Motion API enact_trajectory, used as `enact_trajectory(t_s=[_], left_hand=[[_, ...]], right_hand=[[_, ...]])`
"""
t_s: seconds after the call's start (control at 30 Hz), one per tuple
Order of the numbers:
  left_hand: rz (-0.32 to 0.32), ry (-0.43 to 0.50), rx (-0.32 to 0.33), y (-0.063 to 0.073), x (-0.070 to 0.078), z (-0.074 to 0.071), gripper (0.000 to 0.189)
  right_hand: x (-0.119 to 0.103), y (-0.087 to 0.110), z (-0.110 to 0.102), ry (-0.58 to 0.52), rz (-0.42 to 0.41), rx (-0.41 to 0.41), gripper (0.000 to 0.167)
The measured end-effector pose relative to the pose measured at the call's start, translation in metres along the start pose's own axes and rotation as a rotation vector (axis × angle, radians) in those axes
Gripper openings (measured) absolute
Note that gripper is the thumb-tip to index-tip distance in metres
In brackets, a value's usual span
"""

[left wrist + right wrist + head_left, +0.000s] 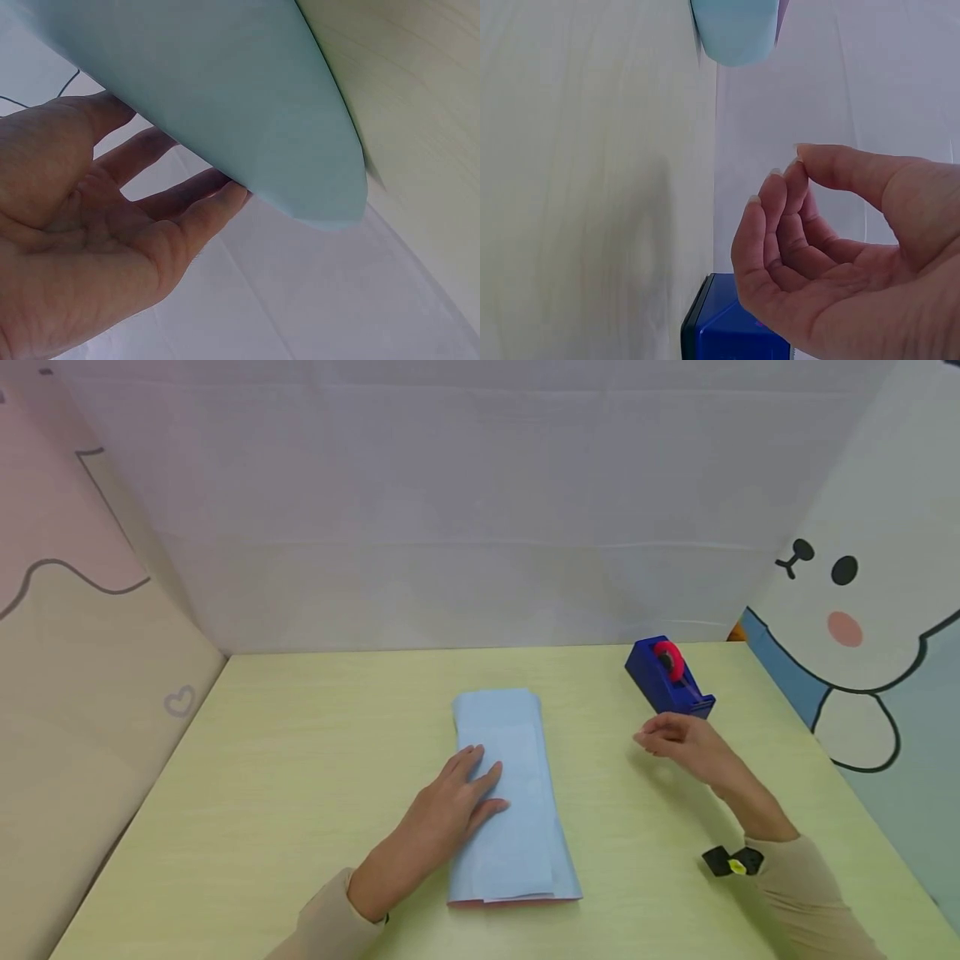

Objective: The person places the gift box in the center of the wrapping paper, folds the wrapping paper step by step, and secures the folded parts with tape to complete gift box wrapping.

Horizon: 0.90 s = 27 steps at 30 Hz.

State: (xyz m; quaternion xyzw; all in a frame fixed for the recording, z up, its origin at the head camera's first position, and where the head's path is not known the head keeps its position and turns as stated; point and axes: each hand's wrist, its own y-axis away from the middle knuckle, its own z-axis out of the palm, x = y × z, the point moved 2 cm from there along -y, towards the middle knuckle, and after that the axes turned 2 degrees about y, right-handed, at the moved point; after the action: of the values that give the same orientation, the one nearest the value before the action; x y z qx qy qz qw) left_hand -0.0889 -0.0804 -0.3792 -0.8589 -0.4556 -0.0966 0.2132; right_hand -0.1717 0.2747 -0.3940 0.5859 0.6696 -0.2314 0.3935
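The folded paper point(517, 827) lies lengthwise near the middle of the counter point(315, 760), with its broader end toward the person. The left hand point(444, 812) rests on the paper's left side with fingers extended and spread; it presses and does not grasp. The right hand point(693, 750) is raised near the front end of the tape dispenser point(651, 681), with the thumb tip meeting the fingertips; whether anything thin, such as a strip of tape, is pinched there cannot be determined. Possible faults: if the left hand lifts or presses unevenly, the loose upper layer may spring up or slide out of line, because no fastening is visible along its edge. If the left hand pushes sideways, the whole paper may rotate on the counter. If the right hand catches the dispenser, the dispenser may shift; any tape held at the fingertips could fold and stick to itself. Appearance: the paper is pale blue, matte and long, narrower at the far end, which is rounded, and flared at the near end. Overlapping layers form lengthwise edges on the right side, and a thin pinkish border shows beneath the near edge.
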Motion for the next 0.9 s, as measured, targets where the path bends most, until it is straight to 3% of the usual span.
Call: enact_trajectory(t_s=[0.23,0.47,0.9], left_hand=[[0.006,-0.001,0.002,0.001,0.000,0.000,0.043],[0.022,-0.006,0.031,0.002,0.000,0.000,0.042],[0.027,-0.015,0.031,0.001,0.000,0.000,0.042]], right_hand=[[-0.008,0.003,0.009,-0.047,-0.036,-0.064,0.047],[-0.028,0.007,0.020,-0.056,-0.164,-0.095,0.032],[-0.045,0.007,0.033,-0.040,-0.271,-0.146,0.012]])
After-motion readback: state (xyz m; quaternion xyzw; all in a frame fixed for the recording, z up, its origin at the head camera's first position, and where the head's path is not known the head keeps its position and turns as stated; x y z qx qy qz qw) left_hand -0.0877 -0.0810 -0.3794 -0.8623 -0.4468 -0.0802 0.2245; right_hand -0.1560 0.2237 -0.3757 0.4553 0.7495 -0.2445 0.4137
